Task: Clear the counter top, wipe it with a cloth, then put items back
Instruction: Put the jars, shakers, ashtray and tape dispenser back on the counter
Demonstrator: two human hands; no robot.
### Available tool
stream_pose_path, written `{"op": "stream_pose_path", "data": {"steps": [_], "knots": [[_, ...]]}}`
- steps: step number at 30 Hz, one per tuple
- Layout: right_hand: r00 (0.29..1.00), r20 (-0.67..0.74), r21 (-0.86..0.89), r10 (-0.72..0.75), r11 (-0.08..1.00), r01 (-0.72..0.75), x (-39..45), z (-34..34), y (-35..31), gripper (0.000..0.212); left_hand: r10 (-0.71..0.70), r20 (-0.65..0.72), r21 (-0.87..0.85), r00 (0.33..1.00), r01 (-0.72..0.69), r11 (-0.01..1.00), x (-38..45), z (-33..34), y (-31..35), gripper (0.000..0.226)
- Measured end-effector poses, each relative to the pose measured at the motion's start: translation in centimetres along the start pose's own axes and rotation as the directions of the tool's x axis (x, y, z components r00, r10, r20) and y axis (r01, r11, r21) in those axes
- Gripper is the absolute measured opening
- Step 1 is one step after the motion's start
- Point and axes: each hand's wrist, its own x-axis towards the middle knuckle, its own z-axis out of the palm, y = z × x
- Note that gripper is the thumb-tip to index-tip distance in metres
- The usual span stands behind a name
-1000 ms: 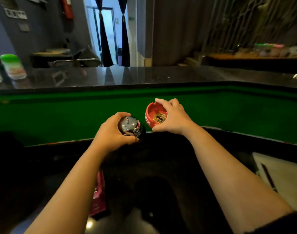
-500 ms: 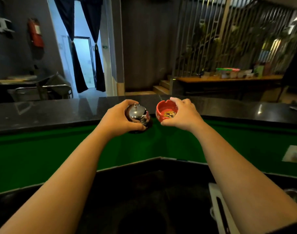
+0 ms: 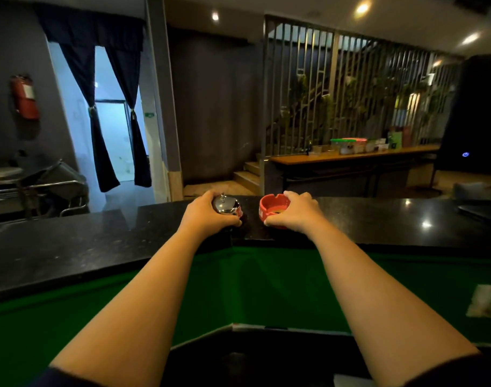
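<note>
Hands are reaching fwd over green felt point(image 3: 266, 286) to the black counter top point(image 3: 99, 247). Left hand point(image 3: 204, 215) is curling round a chrome bell point(image 3: 226, 205), fingers closed on it; right hand point(image 3: 297, 213) is gripping a red ashtray point(image 3: 272, 205) w/ thumb & fingers. Both items are sitting near counter's front edge, just beside each other, not touching.

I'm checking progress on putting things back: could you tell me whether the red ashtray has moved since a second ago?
Yes. The ashtray, in the right hand, went forward from over the green ledge onto the black counter.
</note>
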Motion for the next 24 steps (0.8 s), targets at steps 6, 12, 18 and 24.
{"op": "stream_pose_path", "data": {"steps": [6,12,18,24], "knots": [[1.0,0.008,-0.023,0.02,1.0,-0.02,2.4,1.3,0.2,0.095,-0.046,-0.017,0.047,0.999,0.046,0.998,2.4,1.1,-1.4,0.092],[0.999,0.038,0.006,-0.002,1.0,0.001,3.4,2.8,-1.1,0.097,-0.105,-0.036,0.094,0.994,0.108,0.99,3.2,0.6,-3.0,0.094],[0.998,0.049,0.066,-0.044,0.997,0.04,3.8,4.2,-3.0,0.101,-0.15,-0.082,0.129,0.985,0.16,0.979,3.3,-0.6,-4.2,0.093],[0.996,0.053,0.065,-0.066,0.996,0.062,4.5,5.8,-4.8,0.103,-0.198,-0.135,0.136,0.971,0.217,0.967,3.1,-1.4,-5.3,0.076]]}}
